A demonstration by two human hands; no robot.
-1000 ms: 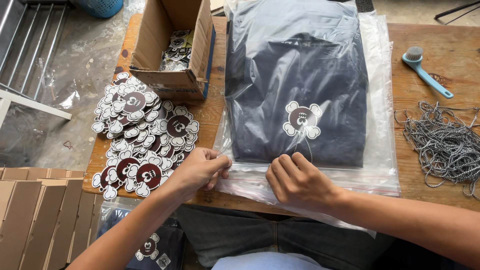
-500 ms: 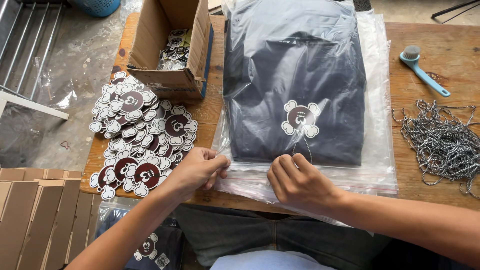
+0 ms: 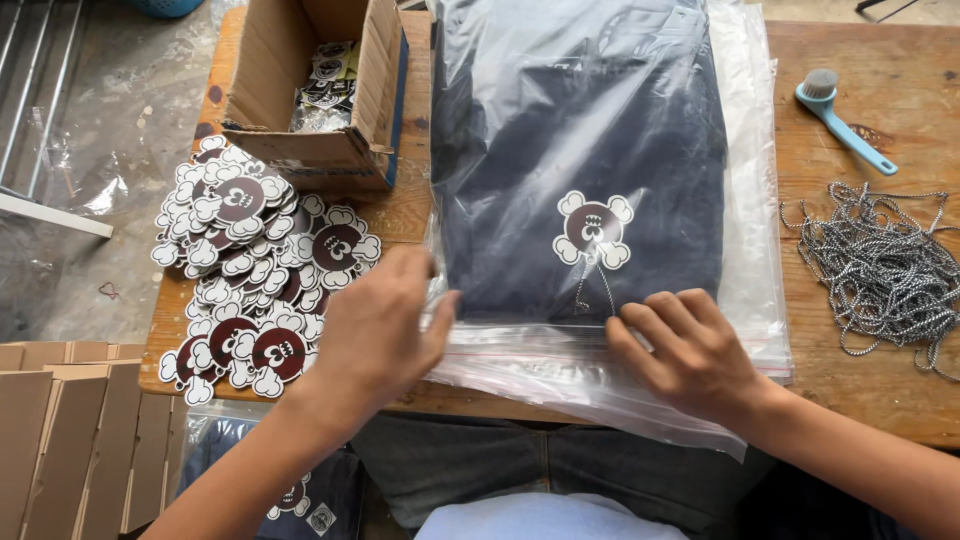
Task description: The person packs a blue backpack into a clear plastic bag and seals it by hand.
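bagged shirt (image 3: pixel 590 150), hands (image 3: pixel 380 325) on near edge

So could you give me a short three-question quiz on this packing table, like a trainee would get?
1. True or false: both hands rest on the clear plastic bag holding the dark folded garment.
2. What lies nearest the left hand? A) skull-shaped tags B) blue brush C) ball chains
3. Fill in: the tag on the garment hangs from a ____.

Key
1. True: the left hand and right hand press on the bag's near edge.
2. A: the heap of skull-shaped tags is beside it; the blue brush and ball chains lie on the right.
3. Thin chain.
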